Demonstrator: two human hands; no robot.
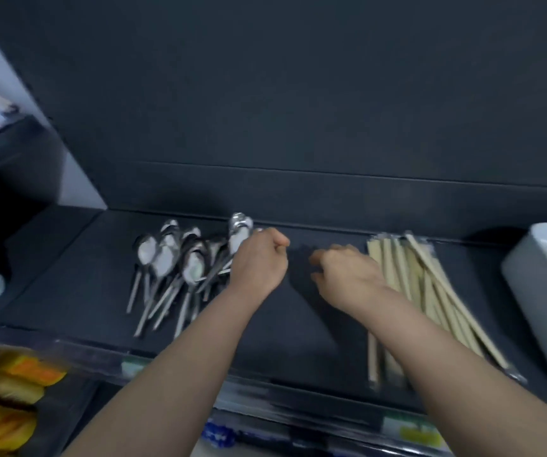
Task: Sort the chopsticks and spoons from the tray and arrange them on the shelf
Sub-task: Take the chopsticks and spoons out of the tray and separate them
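Big dark shelf [67, 258] lies under both hands. White tray [535, 278] sits far R of the R hand [344, 268]. Chopsticks [430, 285] lie just R of that hand. Spoon pile [166, 258] lies L of the L hand [259, 258]. L fist grips one spoon [240, 229]. R fingers bend loosely w/ nothing in them. Hands are apart.

A shop, by the look of it: a dark shelf [282, 324] carries a clear label rail [252, 394] along its front edge; yellow packaged goods [5, 420] sit below its left end.
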